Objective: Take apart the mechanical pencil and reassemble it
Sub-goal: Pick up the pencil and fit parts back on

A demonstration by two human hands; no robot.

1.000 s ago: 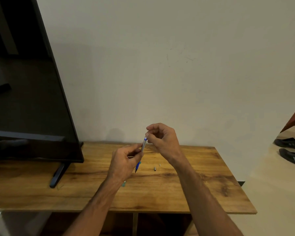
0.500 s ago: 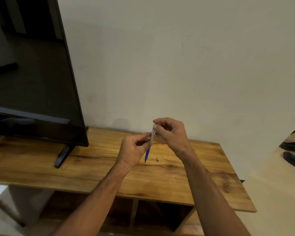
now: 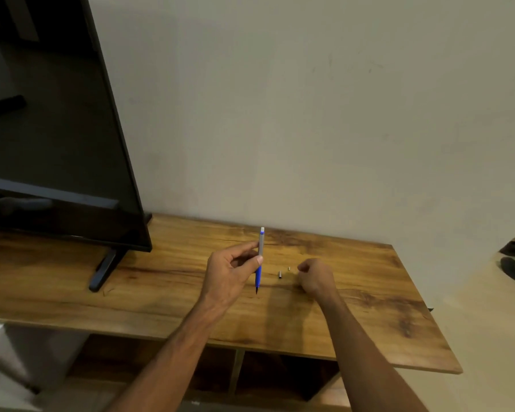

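Left hand [image 3: 231, 270] pinching — right hand [image 3: 315, 276] fisted

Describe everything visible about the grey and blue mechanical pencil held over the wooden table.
The grey and blue mechanical pencil is slim, its upper barrel grey, its lower grip blue, ending in a dark pointed tip aimed down. A small white piece above a blue band tops it. It stands nearly upright above the wooden table, pinched at mid-barrel by the left hand. The right hand is apart from it, near two tiny loose parts lying on the table.

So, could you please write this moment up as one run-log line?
left hand: holds pencil upright, tip down | right hand: curled on table beside two small parts | stage: pencil apart
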